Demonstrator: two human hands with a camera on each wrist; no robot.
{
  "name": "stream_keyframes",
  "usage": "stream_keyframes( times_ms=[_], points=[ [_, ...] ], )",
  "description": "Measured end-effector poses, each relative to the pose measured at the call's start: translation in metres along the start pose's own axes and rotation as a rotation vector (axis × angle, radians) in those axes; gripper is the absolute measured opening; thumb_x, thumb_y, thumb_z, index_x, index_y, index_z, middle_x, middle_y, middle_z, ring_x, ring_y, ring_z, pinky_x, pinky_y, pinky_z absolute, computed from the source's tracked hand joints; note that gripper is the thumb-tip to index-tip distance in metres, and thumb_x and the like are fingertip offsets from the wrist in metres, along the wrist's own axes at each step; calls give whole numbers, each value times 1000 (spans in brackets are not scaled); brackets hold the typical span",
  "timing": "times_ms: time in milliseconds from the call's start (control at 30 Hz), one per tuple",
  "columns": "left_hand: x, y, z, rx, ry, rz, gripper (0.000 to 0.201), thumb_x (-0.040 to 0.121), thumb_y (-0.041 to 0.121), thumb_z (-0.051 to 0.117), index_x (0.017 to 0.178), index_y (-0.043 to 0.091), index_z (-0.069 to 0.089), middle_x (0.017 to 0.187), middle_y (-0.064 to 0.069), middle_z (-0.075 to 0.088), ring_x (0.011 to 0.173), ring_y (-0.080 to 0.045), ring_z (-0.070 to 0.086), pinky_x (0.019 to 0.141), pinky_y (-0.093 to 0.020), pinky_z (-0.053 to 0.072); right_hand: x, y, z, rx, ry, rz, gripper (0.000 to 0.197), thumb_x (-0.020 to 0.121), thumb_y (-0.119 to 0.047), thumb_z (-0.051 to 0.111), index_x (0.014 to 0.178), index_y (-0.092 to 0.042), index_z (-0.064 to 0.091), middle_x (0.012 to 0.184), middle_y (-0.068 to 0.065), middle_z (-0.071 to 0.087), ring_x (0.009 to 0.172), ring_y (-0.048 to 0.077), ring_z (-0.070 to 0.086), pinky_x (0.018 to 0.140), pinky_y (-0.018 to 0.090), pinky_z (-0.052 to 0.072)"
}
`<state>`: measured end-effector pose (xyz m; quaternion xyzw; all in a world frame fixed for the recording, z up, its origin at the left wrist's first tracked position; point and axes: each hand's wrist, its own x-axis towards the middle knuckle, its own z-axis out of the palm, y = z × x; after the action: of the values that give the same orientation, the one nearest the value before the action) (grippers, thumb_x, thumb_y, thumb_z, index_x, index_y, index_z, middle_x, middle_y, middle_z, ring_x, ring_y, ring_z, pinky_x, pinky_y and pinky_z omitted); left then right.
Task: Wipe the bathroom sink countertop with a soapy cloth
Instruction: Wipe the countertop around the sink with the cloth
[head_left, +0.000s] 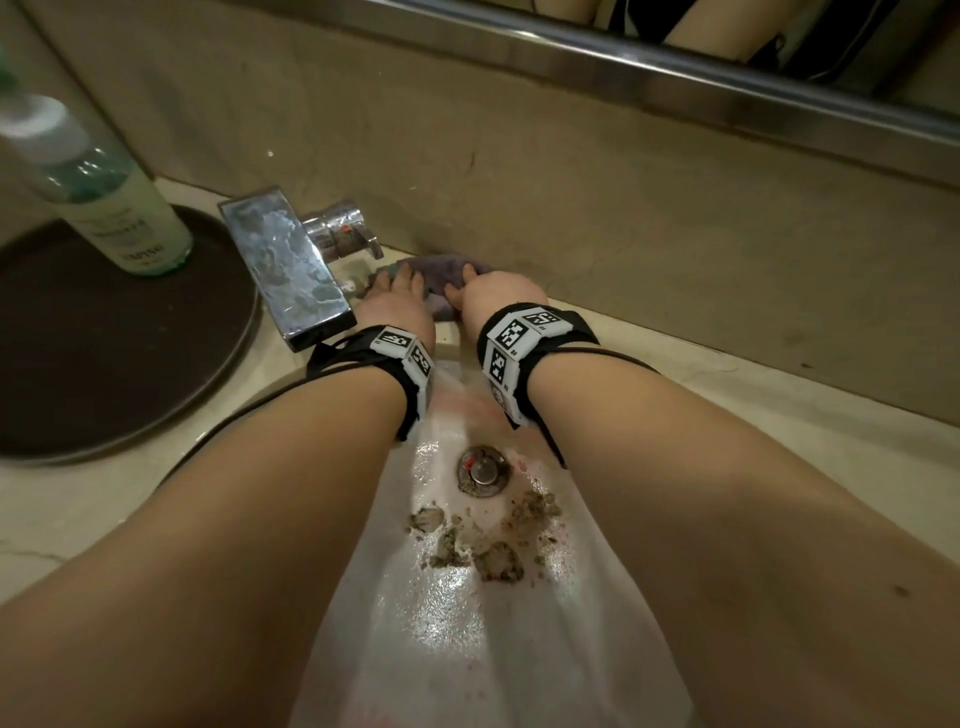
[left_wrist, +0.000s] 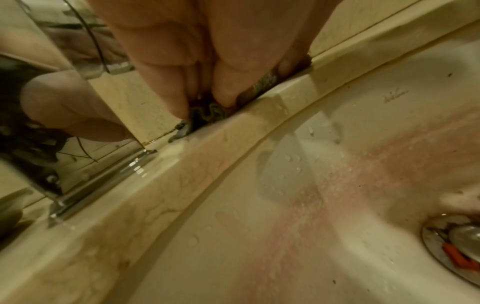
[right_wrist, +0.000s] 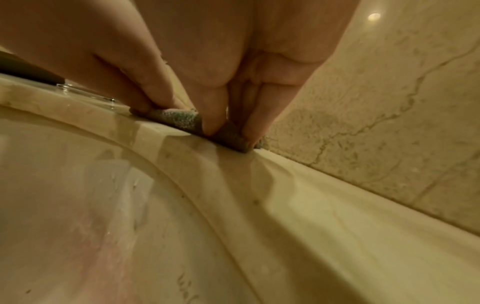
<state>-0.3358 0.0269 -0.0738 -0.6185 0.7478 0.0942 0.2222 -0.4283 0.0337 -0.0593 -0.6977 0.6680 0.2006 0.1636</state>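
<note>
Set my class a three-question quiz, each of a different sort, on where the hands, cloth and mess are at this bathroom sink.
1. True or false: both hands press the cloth on the countertop strip behind the basin.
2. The tap stands nearest which hand? A) left hand B) right hand
3. Fill in: brown debris lies in the basin just in front of the ____.

Key: 1 true; 2 A; 3 drain.
</note>
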Motion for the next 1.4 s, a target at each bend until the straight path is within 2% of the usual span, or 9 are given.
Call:
stream_keyframes(
  times_ms=[100,267,467,733,967,1033,1133,1266,1400],
  points=[
    [-4,-3,-2,34,15,44,59,99,10,29,151,10,2,161,-5,-2,147,-25,10,113,-41,27,-7,1,-2,30,45,26,48,100,-18,33,147,-10,28,150,12,35,131,30,44,99,38,41],
    [-17,2,1,33,94,71,46,100,14,29,145,10,28,152,-9,31,133,-29,41,100,-39,40,-20,4,-2,107,81,87,40,99,-16,33,135,-7,47,139,14,50,125,30,51,96,35,43],
    [-44,13,-8,8,41,125,33,95,9,39,123,4,58,129,-13,56,119,-30,55,93,-38,46,-39,13,-6,176,-11,175,39,98,-20,40,132,-6,52,136,14,53,124,28,53,98,32,43],
    [-101,13,-9,-50,147,205,32,95,13,41,124,9,53,124,-14,55,116,-31,53,89,-36,45,-101,17,-5,239,0,172,35,93,-20,46,125,-14,61,129,8,61,118,26,57,96,30,46],
    [-163,-6,-12,-362,94,190,36,98,29,37,126,10,49,127,-14,56,116,-31,54,94,-35,43,-178,12,-9,350,81,203,35,90,-31,50,116,-16,67,118,9,68,102,24,63,90,31,48],
    [-178,-11,-10,-404,106,196,47,99,41,29,128,11,49,127,-14,57,117,-31,54,96,-36,41,-192,6,-10,324,84,213,35,91,-30,49,117,-17,67,118,8,68,98,21,62,90,29,48],
    [-208,-26,-6,-410,135,250,54,92,56,34,118,15,58,115,-10,65,105,-28,60,86,-30,44,-225,-14,-9,271,100,225,39,89,-36,48,118,-16,66,118,8,68,109,26,62,96,32,49],
    [-250,-54,2,-327,137,304,39,91,48,45,110,19,63,109,-6,68,101,-25,62,86,-32,48,-259,-47,-5,212,134,210,40,91,-34,46,121,-14,64,121,8,65,115,26,60,100,34,47],
    [-287,-92,12,-268,95,297,36,86,37,56,116,18,63,115,-6,67,107,-26,61,92,-33,50,-272,-89,1,235,131,181,39,88,-32,49,118,-14,65,115,8,68,109,26,64,97,40,50]
  ],
)
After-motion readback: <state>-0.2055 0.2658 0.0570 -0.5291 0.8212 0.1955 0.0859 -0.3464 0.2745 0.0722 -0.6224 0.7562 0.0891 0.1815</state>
